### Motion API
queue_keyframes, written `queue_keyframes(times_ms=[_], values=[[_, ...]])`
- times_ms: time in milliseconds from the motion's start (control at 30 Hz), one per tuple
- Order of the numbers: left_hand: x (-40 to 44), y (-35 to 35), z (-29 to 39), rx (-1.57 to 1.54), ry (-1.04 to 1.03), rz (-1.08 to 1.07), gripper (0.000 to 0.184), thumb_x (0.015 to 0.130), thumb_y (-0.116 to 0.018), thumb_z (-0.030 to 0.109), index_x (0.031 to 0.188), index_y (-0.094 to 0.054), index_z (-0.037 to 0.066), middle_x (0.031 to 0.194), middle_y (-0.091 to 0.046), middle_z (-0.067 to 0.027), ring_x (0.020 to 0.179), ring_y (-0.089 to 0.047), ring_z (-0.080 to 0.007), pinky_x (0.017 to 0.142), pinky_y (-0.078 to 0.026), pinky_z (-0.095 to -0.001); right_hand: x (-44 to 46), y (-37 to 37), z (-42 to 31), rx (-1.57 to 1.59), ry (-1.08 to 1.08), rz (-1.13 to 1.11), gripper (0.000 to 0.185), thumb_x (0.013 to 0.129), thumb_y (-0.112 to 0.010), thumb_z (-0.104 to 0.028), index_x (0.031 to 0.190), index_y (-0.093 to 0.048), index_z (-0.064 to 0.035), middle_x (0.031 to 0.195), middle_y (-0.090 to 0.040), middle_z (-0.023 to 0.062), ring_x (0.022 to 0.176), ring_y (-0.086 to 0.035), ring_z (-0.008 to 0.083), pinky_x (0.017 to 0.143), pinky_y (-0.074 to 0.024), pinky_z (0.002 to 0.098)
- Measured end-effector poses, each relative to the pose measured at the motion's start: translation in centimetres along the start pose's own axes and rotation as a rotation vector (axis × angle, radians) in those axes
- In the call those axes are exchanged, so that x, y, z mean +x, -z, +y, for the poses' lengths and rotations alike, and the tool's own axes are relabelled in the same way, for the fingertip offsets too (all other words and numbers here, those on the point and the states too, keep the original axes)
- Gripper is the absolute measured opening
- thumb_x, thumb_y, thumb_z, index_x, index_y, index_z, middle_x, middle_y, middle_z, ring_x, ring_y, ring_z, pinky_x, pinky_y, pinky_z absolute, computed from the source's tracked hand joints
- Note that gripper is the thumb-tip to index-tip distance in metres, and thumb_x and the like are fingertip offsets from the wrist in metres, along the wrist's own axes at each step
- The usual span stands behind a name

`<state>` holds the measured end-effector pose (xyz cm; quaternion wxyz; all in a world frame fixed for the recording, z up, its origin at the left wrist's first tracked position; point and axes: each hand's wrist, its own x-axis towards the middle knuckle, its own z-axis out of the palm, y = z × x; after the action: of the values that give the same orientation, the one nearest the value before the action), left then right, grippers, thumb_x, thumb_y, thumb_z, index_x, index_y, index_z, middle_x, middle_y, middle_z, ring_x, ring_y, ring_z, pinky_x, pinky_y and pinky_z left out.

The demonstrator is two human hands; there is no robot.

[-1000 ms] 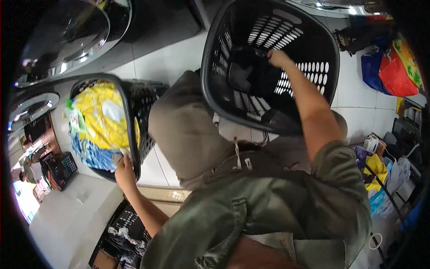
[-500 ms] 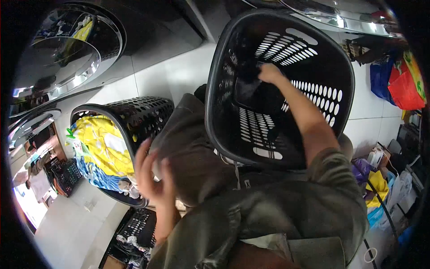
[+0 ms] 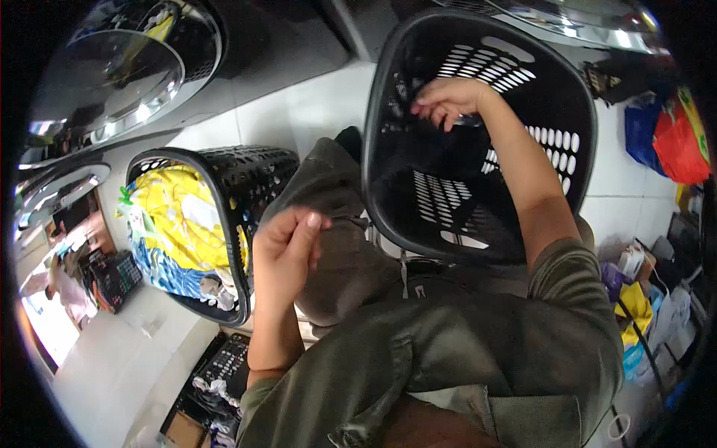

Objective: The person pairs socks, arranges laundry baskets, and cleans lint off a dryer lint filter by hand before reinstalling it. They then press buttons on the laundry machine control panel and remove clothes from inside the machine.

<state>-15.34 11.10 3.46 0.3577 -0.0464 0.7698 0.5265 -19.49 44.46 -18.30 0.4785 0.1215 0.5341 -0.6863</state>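
Observation:
My right hand (image 3: 452, 99) is inside a tall black plastic laundry basket (image 3: 383, 187) with slotted sides. Its fingers are loosely bent and apart, and nothing shows in them. Dark shapes low in the basket are hard to make out. My left hand (image 3: 287, 250) is held above my left leg, its fingers curled in and the thumb beside them, with nothing visible in the grasp. To its left, a second black laundry basket (image 3: 254, 168) lies tipped on its side, with a yellow and white patterned cloth (image 3: 175, 213) and a blue patterned cloth (image 3: 168, 269) at its mouth.
Front-loading machines with round glass doors (image 3: 138, 86) line the upper left. Red and blue bags (image 3: 680, 149) are on the right. Further down are a yellow cloth (image 3: 635, 310) and plastic bags. Another dark basket (image 3: 228, 366) is at lower left on the white tiled floor.
My right hand has risen from deeper in the basket, its fingers loosening. My left hand has moved up and right, away from the tipped basket, and its spread fingers have curled in.

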Motion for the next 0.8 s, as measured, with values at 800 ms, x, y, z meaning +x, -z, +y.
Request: queue_keyframes(times_ms=[800], values=[[1.4, -2.0, -5.3, -0.028, -0.855, 0.147, 0.042, 0.070, -0.067, 0.007, 0.107, -0.048, 0.002, 0.111, -0.052, -0.0132, 0.097, -0.053, -0.0241, 0.080, -0.043, -0.0323, -7.8, -12.5, -4.3, 0.459, 0.369, 0.078, 0.032, 0.068, -0.054, 0.002, 0.100, -0.052, 0.0037, 0.084, -0.060, 0.0098, 0.072, -0.061, 0.0168, 0.068, -0.0518, 0.0270]])
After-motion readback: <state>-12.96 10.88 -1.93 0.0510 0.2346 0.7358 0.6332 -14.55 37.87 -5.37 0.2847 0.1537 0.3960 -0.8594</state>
